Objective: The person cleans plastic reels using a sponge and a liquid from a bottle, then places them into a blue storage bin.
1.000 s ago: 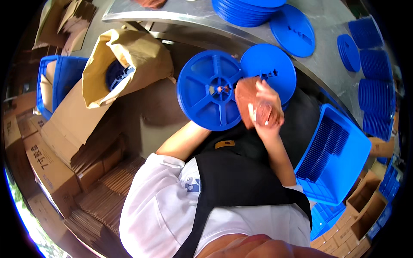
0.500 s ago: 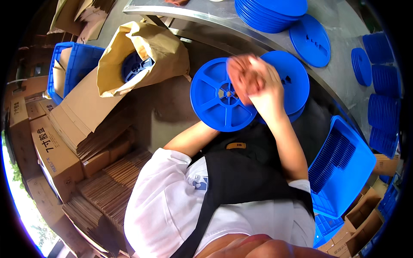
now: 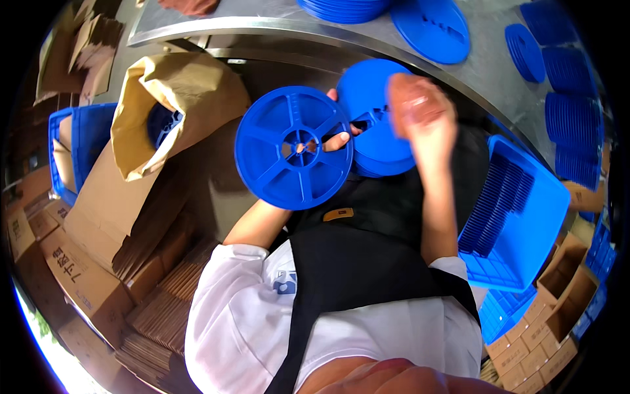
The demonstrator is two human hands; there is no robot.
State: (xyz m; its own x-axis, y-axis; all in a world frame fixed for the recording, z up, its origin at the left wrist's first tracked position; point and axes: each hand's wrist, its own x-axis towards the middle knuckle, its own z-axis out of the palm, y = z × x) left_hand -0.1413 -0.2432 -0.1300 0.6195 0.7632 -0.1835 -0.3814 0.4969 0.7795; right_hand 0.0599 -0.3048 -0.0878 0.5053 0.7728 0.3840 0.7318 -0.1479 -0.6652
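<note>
My left hand [image 3: 336,141] grips a blue spoked plastic reel [image 3: 261,172] from behind. Its fingers show at the reel's right edge, and more of it shows through the hub. In my right hand [image 3: 438,128], smeared by motion, is a bunched reddish-brown cloth [image 3: 412,102], held above the right edge of a stack of blue round discs [image 3: 387,152]. That stack sits by my lap, just right of the reel and partly overlapped by it. The cloth and the reel are apart.
A metal table [image 3: 262,27] runs along the far side, bearing blue disc stacks [image 3: 572,118] and another brown cloth [image 3: 190,5]. Left stand an open yellow-brown sack [image 3: 210,85] with blue parts, a blue crate [image 3: 92,141] and cardboard [image 3: 105,210]. A blue bin [image 3: 535,230] of discs is right.
My right hand has moved the cloth off the reel toward the right. The reel now stands further from the stack's middle, and my left fingers show at its edge. The view has shifted.
</note>
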